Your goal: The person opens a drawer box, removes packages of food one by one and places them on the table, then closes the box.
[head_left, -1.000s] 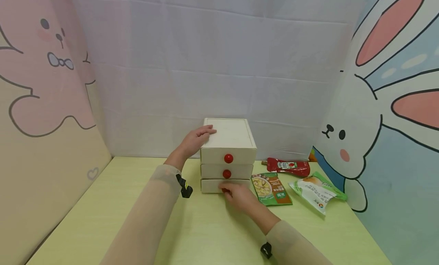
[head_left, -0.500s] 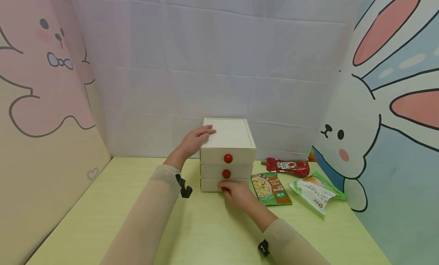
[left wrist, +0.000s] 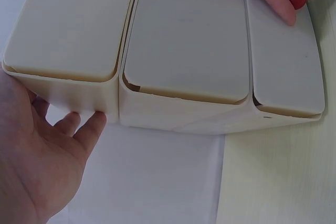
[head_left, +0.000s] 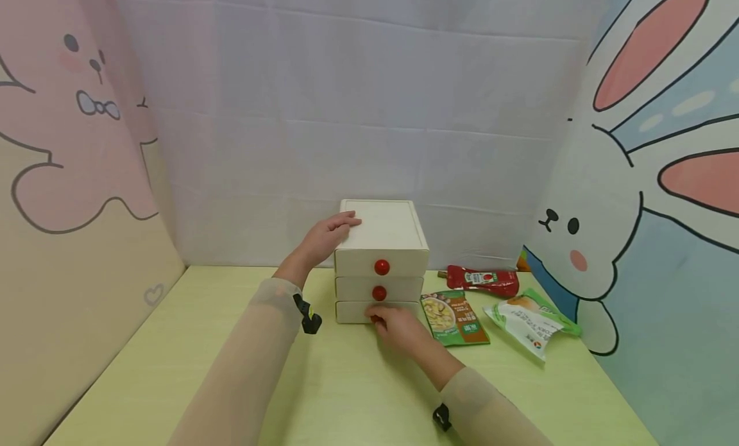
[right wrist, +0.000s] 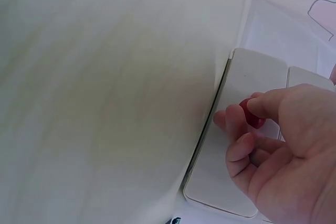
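Observation:
A small white three-drawer cabinet [head_left: 382, 224] stands against the back curtain, with a round red knob on each drawer. My left hand [head_left: 319, 242] rests on its upper left edge; in the left wrist view several fingertips [left wrist: 93, 125] touch the cabinet's side. My right hand [head_left: 404, 335] is at the bottom drawer [head_left: 350, 312], pinching its red knob [right wrist: 254, 118] between thumb and fingers. The left wrist view shows the drawer fronts sitting in the frame. Above it, the middle knob [head_left: 379, 293] and top knob [head_left: 382, 267] are untouched.
Right of the cabinet lie a green and brown food packet [head_left: 455, 319], a red ketchup pouch [head_left: 484, 280] and a white and green snack bag [head_left: 531, 323] on the pale yellow-green table [head_left: 231, 343]. Rabbit-printed panels [head_left: 681, 266] border both sides.
The bottom drawer has slid in slightly, with my right hand moving along with its knob. My left hand keeps its place on the cabinet. The head view has shifted a little.

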`<state>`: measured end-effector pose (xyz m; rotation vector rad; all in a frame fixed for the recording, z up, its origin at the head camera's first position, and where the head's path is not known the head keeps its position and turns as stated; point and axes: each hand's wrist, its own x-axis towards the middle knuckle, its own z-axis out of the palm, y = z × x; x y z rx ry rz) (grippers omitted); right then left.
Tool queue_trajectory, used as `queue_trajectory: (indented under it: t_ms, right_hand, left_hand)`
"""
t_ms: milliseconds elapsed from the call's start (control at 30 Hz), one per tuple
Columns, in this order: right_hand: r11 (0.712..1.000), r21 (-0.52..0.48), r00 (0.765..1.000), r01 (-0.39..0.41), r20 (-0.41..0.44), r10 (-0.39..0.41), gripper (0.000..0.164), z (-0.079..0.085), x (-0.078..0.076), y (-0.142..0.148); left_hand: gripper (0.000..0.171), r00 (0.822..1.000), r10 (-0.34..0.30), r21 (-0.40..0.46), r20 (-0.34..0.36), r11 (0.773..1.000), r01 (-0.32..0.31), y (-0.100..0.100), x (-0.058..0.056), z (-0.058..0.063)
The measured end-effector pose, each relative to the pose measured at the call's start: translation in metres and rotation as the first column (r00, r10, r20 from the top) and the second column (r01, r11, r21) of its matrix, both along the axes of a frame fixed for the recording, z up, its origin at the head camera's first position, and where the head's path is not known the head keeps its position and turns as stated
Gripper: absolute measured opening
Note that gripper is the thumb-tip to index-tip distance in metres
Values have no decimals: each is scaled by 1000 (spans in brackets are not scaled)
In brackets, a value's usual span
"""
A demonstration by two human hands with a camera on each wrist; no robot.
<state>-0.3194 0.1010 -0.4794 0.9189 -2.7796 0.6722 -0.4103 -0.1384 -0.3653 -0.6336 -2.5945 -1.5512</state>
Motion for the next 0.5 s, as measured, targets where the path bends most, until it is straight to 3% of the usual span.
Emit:
queue_trajectory:
  t_ms: [300,500]
  right_hand:
    - [999,41,1000,-1,-2,1,25,-2,-2,0]
    - [998,66,1000,-7,2,7,27,-2,-1,-2]
  left_hand:
    - [47,1000,17,-23,12,1000,-16,-4,0,0]
    - [44,994,96,-38,-54,994,-98,-10,1,1]
